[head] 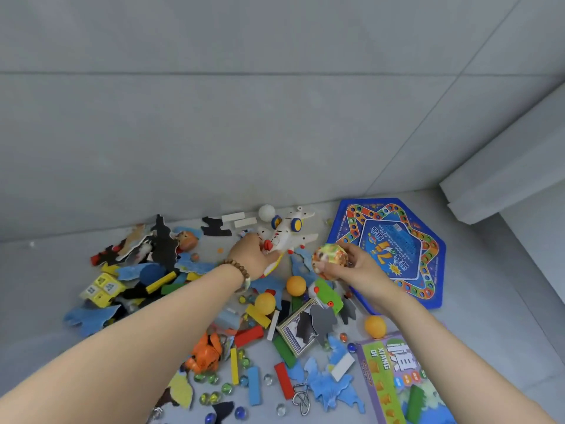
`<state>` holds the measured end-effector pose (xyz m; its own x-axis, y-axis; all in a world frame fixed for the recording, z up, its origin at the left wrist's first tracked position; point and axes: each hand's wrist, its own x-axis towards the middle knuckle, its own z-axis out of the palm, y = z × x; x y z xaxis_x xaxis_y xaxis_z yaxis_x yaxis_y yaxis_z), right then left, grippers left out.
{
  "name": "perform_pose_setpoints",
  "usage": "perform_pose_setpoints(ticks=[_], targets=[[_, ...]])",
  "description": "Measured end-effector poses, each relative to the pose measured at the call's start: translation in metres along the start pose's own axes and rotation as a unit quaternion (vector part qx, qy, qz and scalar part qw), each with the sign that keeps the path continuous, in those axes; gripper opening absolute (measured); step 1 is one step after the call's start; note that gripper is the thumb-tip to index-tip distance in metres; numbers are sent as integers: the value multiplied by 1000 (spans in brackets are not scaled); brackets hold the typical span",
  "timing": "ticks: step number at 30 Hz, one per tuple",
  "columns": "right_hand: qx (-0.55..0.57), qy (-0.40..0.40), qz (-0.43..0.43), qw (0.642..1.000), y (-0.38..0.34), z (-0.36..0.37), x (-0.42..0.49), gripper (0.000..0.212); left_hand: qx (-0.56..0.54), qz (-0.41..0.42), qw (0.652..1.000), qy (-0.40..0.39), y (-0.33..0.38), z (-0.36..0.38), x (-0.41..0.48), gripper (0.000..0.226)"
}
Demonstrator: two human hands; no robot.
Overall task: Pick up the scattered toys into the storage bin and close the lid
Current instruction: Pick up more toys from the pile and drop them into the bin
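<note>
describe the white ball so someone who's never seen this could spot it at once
Find the blue hexagonal game board by the wall on the right, then go left past the white toy plane. The white ball lies at the foot of the wall beside the plane; the other loose balls are orange.

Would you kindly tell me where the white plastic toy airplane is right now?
In the head view, the airplane is by the wall, centre frame, left of the blue hexagonal game board, its near end held by the left hand.
</note>
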<state>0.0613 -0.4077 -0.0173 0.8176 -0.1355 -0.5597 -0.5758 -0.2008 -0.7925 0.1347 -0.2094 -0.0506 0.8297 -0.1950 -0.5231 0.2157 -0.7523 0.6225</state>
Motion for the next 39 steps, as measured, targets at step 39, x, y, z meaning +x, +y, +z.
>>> perform_pose_setpoints(ticks=[39], targets=[[-595, -200, -426, 652, -227, 534, -217, 55, -350, -262, 821, 367, -392, -305, -404, 67]])
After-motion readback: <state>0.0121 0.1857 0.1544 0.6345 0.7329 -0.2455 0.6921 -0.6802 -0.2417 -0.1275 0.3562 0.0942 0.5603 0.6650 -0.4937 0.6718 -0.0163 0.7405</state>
